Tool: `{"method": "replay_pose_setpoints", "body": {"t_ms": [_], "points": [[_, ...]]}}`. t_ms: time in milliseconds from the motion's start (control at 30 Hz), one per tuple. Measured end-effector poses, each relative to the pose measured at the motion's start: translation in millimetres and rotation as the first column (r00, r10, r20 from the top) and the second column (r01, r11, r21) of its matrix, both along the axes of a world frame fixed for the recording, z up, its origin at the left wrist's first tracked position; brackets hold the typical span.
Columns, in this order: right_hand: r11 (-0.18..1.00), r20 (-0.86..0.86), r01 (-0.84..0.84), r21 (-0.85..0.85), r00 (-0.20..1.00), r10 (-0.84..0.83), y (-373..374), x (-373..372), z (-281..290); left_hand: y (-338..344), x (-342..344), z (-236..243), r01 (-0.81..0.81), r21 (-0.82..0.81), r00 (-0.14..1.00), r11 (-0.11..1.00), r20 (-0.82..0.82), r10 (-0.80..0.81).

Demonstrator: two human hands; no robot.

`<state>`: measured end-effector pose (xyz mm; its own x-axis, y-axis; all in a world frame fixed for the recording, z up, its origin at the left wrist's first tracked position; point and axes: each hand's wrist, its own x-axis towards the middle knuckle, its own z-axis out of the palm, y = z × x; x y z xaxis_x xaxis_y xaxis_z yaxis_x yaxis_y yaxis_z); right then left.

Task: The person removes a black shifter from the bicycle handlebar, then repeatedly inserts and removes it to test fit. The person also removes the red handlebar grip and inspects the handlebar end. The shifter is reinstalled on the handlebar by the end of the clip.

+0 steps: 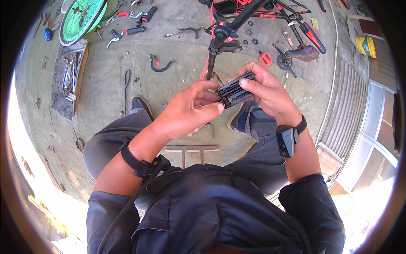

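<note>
Between my two hands is a black folding multi-tool (234,92), its slim parallel bars lying side by side. My right hand (267,91) grips its far right end, thumb on top and fingers behind. At its near left end, my left hand (192,103) pinches with thumb and fingertips; the small part under the fingertips is hard to make out. Just beyond the multi-tool rises the black fork (213,59) of a bicycle, with its red and black frame (266,16) stretching to the far right.
A tray of wrenches (71,78) lies at left, below a wheel (82,19) with a green basin. Brake levers (114,38), a curved black part (161,63), a red pedal (265,59), a crankset (284,61) and a saddle (303,53) are scattered around. A yellow bucket (365,46) stands far right.
</note>
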<state>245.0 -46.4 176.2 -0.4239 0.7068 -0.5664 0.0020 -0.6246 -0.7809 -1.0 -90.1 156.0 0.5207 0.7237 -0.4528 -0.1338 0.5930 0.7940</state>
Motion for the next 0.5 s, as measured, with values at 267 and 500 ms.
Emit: {"method": "replay_pose_setpoints", "body": {"t_ms": [267,500], "points": [[0.998,0.085,-0.048,-0.036,0.995,0.051,1.6,1.9,-6.3,2.5,-3.2,4.4,0.044,-0.055,0.999,0.998,-0.001,-0.044],[0.937,0.170,-0.327,0.122,0.937,0.304,-3.1,-3.9,-9.4,5.3,-3.4,3.9,-0.032,-0.131,0.999,0.991,0.018,0.035]]}}
